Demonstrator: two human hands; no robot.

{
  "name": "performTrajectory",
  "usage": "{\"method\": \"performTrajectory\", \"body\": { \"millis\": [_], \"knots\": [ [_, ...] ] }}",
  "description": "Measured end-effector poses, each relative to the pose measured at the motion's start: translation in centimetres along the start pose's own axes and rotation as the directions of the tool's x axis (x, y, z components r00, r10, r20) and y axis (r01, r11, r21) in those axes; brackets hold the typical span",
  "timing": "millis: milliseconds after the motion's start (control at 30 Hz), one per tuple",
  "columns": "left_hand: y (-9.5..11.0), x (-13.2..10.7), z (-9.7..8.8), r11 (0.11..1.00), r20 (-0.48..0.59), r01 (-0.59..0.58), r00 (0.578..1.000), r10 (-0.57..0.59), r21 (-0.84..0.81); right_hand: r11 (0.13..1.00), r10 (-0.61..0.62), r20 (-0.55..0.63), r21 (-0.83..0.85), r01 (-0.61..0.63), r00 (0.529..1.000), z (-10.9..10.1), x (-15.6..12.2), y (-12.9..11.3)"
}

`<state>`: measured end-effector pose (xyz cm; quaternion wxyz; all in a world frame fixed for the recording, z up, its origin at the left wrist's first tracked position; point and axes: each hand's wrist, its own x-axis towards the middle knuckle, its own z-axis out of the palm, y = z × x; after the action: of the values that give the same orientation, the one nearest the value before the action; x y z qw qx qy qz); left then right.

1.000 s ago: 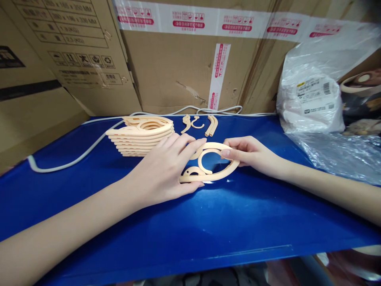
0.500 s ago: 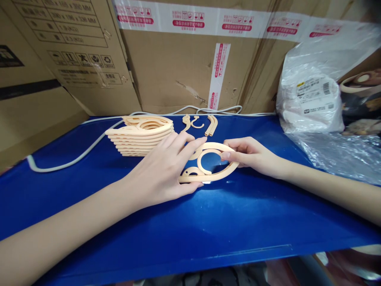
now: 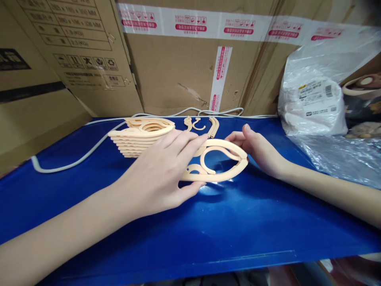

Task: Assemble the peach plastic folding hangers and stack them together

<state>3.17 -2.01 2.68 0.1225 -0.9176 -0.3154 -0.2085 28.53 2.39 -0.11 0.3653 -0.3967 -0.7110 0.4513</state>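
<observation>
A peach plastic folding hanger [image 3: 222, 174] is held just above the blue table top [image 3: 208, 226] at the centre. My left hand [image 3: 160, 174] grips its left end, thumb underneath and fingers stretched over the top. My right hand [image 3: 257, 149] sits behind its right end, fingers curled and touching the rim. A stack of several like hangers [image 3: 139, 137] stands just left of my left hand's fingertips.
Loose small peach parts [image 3: 202, 125] lie at the back of the table, with a white cable [image 3: 74, 157] running along the left. Taped cardboard boxes [image 3: 190, 59] wall off the back. A clear plastic bag [image 3: 312, 107] fills the right side.
The hanger has lifted slightly off the table and its right end has spread wider. My right hand moved from gripping the right rim to behind it.
</observation>
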Motion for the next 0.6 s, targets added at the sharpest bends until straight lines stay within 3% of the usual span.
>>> {"method": "performTrajectory", "body": {
  "millis": [67,133,167,300,433,600],
  "knots": [
    [-1.0,0.4,-1.8,0.999,0.009,0.035,0.999,-0.035,-0.007,0.993,-0.063,-0.033,-0.107,0.059,0.997,-0.5,0.4,0.0],
    [-2.9,0.8,-3.9,0.997,-0.001,0.077,0.997,-0.077,-0.017,0.948,-0.143,0.023,-0.285,0.144,0.989,-0.9,0.8,-0.1],
    [-4.2,1.0,-4.8,0.997,-0.034,0.077,0.996,-0.078,-0.024,0.902,-0.183,0.084,-0.381,0.201,0.979,-1.1,0.9,-0.1],
    [-10.0,1.5,-7.4,0.981,0.049,0.188,0.981,-0.190,0.041,0.649,-0.254,0.349,-0.630,0.427,0.902,-1.1,1.2,-0.2],
    [-13.9,1.5,-8.0,0.965,0.170,0.248,0.951,-0.259,0.088,0.578,-0.199,0.415,-0.682,0.448,0.888,-1.0,1.1,0.0],
    [-15.5,0.8,-7.5,0.958,0.277,0.270,0.917,-0.286,0.093,0.576,-0.187,0.408,-0.691,0.436,0.894,-1.0,1.0,0.0]
  ]
}}
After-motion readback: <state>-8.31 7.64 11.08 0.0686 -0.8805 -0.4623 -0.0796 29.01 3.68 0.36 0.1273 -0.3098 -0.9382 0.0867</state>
